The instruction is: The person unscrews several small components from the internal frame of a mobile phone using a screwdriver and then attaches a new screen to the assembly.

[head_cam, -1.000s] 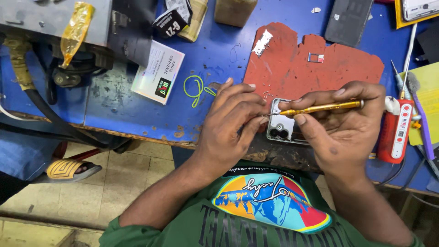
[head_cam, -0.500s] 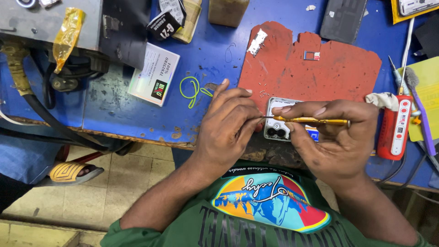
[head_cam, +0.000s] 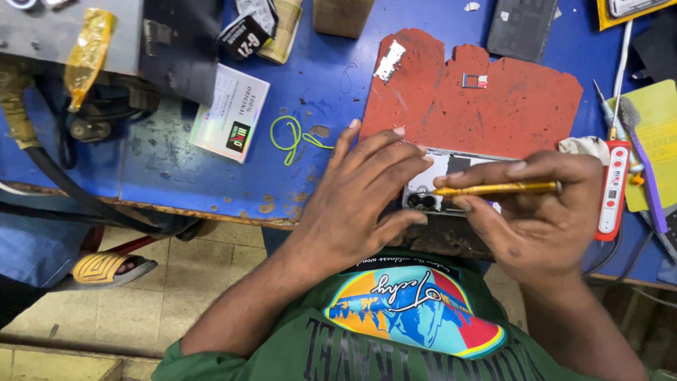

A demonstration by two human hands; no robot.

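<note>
One white smartphone (head_cam: 441,185) lies at the near edge of the red mat (head_cam: 486,106), long axis left-right. The left hand (head_cam: 356,197) rests on it, fingers spread. The right hand (head_cam: 539,215) pinches one yellow screwdriver (head_cam: 497,188), tip pointing left.

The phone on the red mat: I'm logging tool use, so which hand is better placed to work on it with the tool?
Right. The right hand holds the yellow tool, tip over the phone; the left hand only steadies it.
</note>
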